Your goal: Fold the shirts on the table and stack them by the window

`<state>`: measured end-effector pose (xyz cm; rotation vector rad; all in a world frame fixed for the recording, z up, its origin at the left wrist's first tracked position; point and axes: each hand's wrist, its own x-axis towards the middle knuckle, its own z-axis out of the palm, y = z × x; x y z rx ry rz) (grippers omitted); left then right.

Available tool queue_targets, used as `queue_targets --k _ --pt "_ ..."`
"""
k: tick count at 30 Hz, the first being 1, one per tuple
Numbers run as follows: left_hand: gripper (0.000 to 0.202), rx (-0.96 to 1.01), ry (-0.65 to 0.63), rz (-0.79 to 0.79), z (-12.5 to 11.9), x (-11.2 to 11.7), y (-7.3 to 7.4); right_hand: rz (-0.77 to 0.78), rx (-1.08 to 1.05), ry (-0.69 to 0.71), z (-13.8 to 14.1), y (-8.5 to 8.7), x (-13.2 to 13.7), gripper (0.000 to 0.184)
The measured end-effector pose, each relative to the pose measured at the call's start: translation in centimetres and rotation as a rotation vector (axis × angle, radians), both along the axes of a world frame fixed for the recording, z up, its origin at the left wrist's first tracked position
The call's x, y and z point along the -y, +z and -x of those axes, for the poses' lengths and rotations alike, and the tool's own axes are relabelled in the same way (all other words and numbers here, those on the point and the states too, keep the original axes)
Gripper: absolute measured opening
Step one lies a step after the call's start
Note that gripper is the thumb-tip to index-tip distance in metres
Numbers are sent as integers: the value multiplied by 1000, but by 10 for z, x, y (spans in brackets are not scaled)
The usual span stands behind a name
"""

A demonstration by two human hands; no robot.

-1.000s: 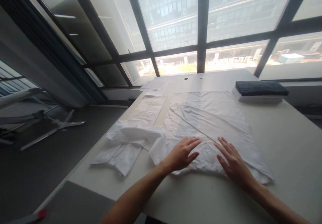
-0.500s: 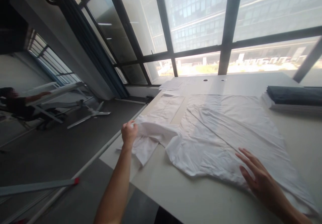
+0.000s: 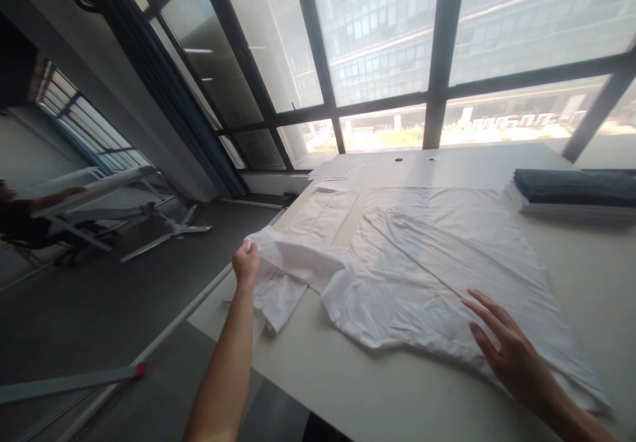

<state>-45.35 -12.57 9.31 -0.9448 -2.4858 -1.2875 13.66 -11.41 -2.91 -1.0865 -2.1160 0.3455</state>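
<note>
A wrinkled white shirt (image 3: 447,256) lies spread on the pale table (image 3: 372,379), its body towards the right and its sleeves stretching left. My left hand (image 3: 246,261) is closed on the end of the nearer sleeve (image 3: 298,256), which is pulled out and partly raised over the other white cloth beneath it. Over the near right part of the shirt is my right hand (image 3: 507,342), open with fingers spread; whether it presses on the fabric I cannot tell.
A dark folded cloth (image 3: 571,187) rests on a pile of white sheets (image 3: 581,211) at the right. Papers (image 3: 330,167) lie at the table's far left corner. Beyond the left edge are floor, a red-tipped metal bar (image 3: 79,381) and a seated person (image 3: 20,213).
My left hand has drawn the sleeve end slightly outward to the left, stretching the sleeve straighter. My right hand stays spread over the shirt. The whole view has shifted a little.
</note>
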Motion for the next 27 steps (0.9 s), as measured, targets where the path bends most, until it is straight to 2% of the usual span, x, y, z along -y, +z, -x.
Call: queue_targets --k 2,5,9,12,15,18,20,23,25,27 --pt "46 -130 -17 -74 -12 -9 10 4 -2 -5 -1 1 -1 39" --pt "46 -387 -151 -255 -46 -25 28 12 -6 -6 -1 2 -2 39" --pt "36 -614 -364 -356 -116 -45 49 22 -5 -3 1 5 -1 38" --pt "41 -722 -599 -293 -176 -53 53 27 -7 -14 1 7 0 38" --pt "50 -765 -867 -95 -237 -51 42 33 -19 -34 0 10 0 37" --pt "51 -756 -1077 146 -292 -40 17 38 -39 -50 -1 12 -2 37" --pt "48 -739 -1181 281 -321 -31 -1 45 -52 -59 -1 13 -4 36" --pt "42 -707 -1304 390 -345 -17 -19 62 -60 -68 -2 14 -5 36" --pt "36 -682 -1370 373 -349 -9 -19 71 -68 -72 -3 14 -6 36" --pt "33 -635 -1419 303 -345 -2 -11 72 -82 -80 -3 14 -7 36"
